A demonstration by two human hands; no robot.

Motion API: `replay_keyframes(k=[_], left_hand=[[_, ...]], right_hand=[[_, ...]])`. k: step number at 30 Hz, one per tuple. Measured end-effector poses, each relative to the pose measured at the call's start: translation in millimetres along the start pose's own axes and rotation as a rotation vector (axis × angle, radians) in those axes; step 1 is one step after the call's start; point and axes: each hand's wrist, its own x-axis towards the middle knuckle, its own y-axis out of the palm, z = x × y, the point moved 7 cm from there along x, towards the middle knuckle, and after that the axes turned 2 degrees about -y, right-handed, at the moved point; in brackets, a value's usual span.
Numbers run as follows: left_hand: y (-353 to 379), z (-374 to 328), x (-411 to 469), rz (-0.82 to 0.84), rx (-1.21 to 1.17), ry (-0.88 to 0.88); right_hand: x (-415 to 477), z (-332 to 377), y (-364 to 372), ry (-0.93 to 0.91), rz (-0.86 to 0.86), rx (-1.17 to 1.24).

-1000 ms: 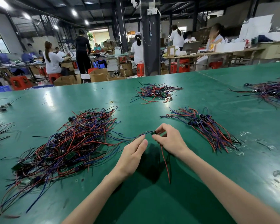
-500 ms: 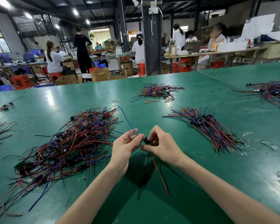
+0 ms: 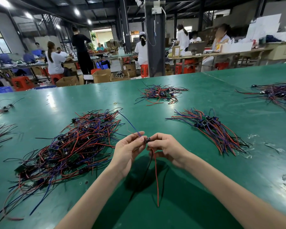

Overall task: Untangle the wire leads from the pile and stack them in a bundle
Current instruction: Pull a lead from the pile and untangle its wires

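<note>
Above the green tabletop (image 3: 196, 187), left hand (image 3: 128, 150) and right hand (image 3: 166, 146) are pinching one small black-bodied wire lead (image 3: 147, 140), apparently freed from the tangled red-blue pile (image 3: 69, 146); next, laying it on the aligned bundle (image 3: 211, 129).

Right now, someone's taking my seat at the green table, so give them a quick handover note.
Left hand: pinching blue and red leads.
Right hand: gripping the same piece's small black component; its red and black leads hang toward the table.
Tangled pile: on the left, still large.
Sorted bundle: on the right.
Done: one piece pulled free.
Left: lay it on the bundle, then work through the pile.
</note>
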Motion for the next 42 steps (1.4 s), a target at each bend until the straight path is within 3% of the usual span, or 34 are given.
replay_keyframes(k=[10,16,23,36,42], left_hand=[[7.2,-0.7,-1.3,0.108,0.077,-0.039],[16.7,1.6,-6.7,0.210,0.091,-0.109],[17.8,3.3,-7.5,0.233,0.102,-0.124],[12.5,11.1,-3.3,0.159,0.103,-0.103],[0.6,14.8,0.0,-0.020,0.181,-0.100]], right_hand=[[-6.7,-7.3,7.5,0.201,0.145,0.271],[-11.1,-10.2,13.9,0.302,0.268,0.307],[-10.1,-11.9,12.0,0.330,0.257,0.315],[-7.8,-10.5,3.8,0.367,0.128,0.266],[-5.3,-12.4,2.8,0.296,0.065,0.193]])
